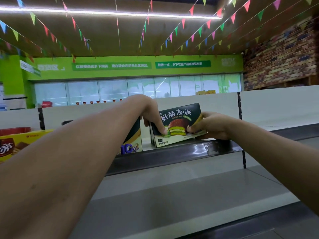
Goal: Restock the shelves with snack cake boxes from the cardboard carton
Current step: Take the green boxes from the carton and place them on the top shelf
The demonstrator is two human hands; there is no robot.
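**Dark-green snack cake boxes held in both hands at the upper shelf**

Grip: The left hand (151,114) grasps the left edge of a small stack of snack cake boxes (179,121), thumb pressed on the front face and fingers curled behind. The right hand (212,125) grasps the right edge, thumb on the lower front corner and fingers wrapped underneath. Both hands are closed on the stack.

Position: The stack faces the camera and is tilted, with its right side higher. Its lower left corner is down behind the dark front rail (172,154) of the upper shelf; whether it touches the shelf cannot be told. Several box edges show at the stack's left side, too close together to count.

Adjacent stock: Just to the left, a matching box (133,142) stands upright on the same shelf, partly hidden by the left forearm. Further left lie a yellow box (15,145) and a red item (15,131) behind it.

Surfaces: Below the rail runs a grey lower shelf (172,195). White back panels (276,104) are divided by a slotted upright (239,104).

Room: Beyond the shelving are glass doors (120,90) under a green banner (138,66) with white lettering. A brick-pattern wall (279,62) is at right. Coloured bunting (183,23) and a strip light (103,12) cross the ceiling.
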